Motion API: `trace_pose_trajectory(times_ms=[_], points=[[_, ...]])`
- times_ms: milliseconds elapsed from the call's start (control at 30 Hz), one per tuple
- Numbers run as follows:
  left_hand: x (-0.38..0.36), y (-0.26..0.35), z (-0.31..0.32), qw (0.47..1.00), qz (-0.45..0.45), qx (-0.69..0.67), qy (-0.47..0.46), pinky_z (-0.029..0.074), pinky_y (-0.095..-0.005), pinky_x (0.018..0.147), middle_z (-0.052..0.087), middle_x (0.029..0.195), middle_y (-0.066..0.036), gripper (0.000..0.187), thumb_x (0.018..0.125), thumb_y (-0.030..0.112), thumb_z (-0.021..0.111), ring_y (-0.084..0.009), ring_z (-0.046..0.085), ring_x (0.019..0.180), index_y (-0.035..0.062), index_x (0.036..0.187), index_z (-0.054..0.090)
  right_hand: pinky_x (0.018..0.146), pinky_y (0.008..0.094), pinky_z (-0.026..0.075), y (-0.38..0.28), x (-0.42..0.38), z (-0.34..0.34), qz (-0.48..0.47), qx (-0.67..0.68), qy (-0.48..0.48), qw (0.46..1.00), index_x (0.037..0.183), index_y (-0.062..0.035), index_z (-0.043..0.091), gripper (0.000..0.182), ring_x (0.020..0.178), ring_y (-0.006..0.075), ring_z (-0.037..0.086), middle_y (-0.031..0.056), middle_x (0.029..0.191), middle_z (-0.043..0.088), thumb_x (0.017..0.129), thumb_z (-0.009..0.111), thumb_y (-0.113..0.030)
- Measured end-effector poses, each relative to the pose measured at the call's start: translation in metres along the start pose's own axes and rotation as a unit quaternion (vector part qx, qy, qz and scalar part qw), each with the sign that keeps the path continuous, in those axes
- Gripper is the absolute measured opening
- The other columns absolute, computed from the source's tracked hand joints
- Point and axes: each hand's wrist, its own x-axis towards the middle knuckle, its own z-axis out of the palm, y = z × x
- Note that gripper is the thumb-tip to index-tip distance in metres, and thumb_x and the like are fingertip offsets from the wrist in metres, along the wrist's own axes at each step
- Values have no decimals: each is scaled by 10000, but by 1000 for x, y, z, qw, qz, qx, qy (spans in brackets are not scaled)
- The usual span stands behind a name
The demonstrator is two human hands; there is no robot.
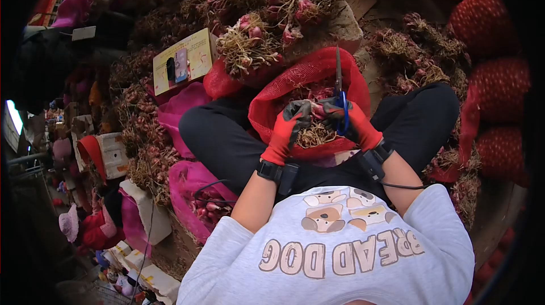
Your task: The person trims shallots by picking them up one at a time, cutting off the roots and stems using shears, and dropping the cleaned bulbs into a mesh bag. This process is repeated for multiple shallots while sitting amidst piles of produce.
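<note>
My left hand, in a red and black glove, grips a bunch of shallots with dry roots over my lap. My right hand, gloved the same way, holds blue-handled scissors whose blades point straight up beside the bunch. Both hands sit above an open red mesh sack that lies between my crossed legs. Each wrist carries a black strap-on device.
A large heap of rooted shallots rises ahead. A yellow card with a phone lies at the left. Filled red mesh sacks stack at the right. Pink bags and white boxes stand at my left.
</note>
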Motion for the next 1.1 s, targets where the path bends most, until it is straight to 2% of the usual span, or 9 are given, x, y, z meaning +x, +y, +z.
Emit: trace_pose_trajectory(times_ms=[33,67,167,533,700,800,900,1033,1100], points=[[-1,-1,3,1000,4,25,-4,491,-236,687,658,944,-47,206,827,6,610,-85,600,785,8,1033,615,645,233,498,0,0,2,-4,-5,-4,1000,1124,9,578,329,748,135,623,77,895,647,854,659,-161],[-2,1,2,986,-2,167,14,497,-255,717,663,921,-41,269,742,-62,646,-98,604,795,1,1003,625,652,232,496,-1,-1,4,-3,-29,4,1000,1112,0,586,335,754,123,620,60,898,642,844,676,-180],[4,-20,-9,995,26,96,2,503,-270,736,668,899,-45,294,699,-85,646,-116,611,793,-6,981,631,670,228,487,-3,-6,10,-12,-118,17,993,1092,-20,606,357,769,91,606,26,906,633,820,718,-221],[-6,-12,-8,999,-24,38,-1,499,-240,767,662,897,-44,194,792,-47,568,-110,627,858,-13,974,625,672,220,476,-6,-5,14,-91,-267,-24,959,1091,-20,634,373,772,61,575,21,890,649,800,747,-224],[-6,-2,0,999,39,27,-12,481,-255,826,652,951,-57,267,728,-90,577,-126,616,881,-23,983,618,652,214,473,-7,-7,17,-24,-144,-24,989,1097,-26,630,343,755,60,576,28,895,651,818,713,-208],[-13,-1,14,985,129,116,9,472,-269,843,636,978,-56,272,739,-77,582,-128,599,906,-22,1004,606,640,218,478,3,-1,3,-13,-62,-25,998,1098,-37,620,310,742,78,585,26,888,645,835,677,-192],[-19,25,20,921,231,306,-73,464,-272,859,625,999,-58,290,749,-65,586,-135,592,918,-25,1036,595,642,235,491,12,2,-18,-2,53,-34,998,1104,-49,599,291,739,113,599,32,893,631,848,648,-179],[-5,17,-1,984,161,81,7,470,-281,866,616,1020,-55,389,721,-85,611,-145,596,960,0,1100,586,657,271,514,13,9,-24,19,133,-49,990,1122,-55,568,301,741,158,608,58,925,612,854,631,-176],[-7,20,5,987,144,50,43,464,-269,863,594,1080,-46,318,770,-63,610,-132,588,950,9,1080,594,674,289,528,11,11,-19,17,202,-140,969,1130,-52,562,310,762,172,617,71,955,612,855,631,-178]])
